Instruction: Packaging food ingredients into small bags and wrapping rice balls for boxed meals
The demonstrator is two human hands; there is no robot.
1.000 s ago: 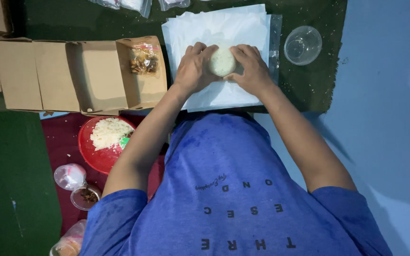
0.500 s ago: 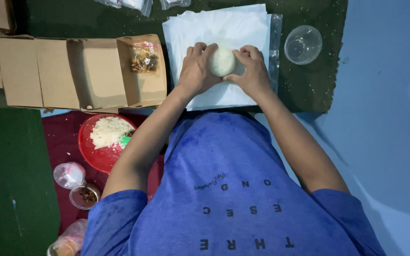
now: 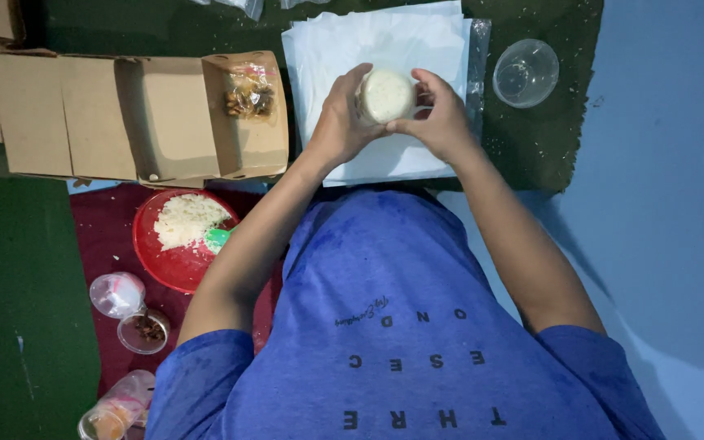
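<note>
On a dark green floor mat, above a stack of white paper sheets, the left hand and right hand curl their fingers around a round mound of white rice, apparently mid-shaping, likely needing firm, even pressing.

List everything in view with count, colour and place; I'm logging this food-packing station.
rice mound: one, white, rounded, held in both hands above the paper
paper sheets: a stack, white, top centre
clear bowl: one, transparent, top right
cardboard box: one, brown, open, top left
snack bag: one, clear, inside the box
red bowl: one, holds rice, left
green spoon: one, in the red bowl
small cups: several, clear, lower left
left hand: grip on the mound
right hand: grip on the mound
</note>
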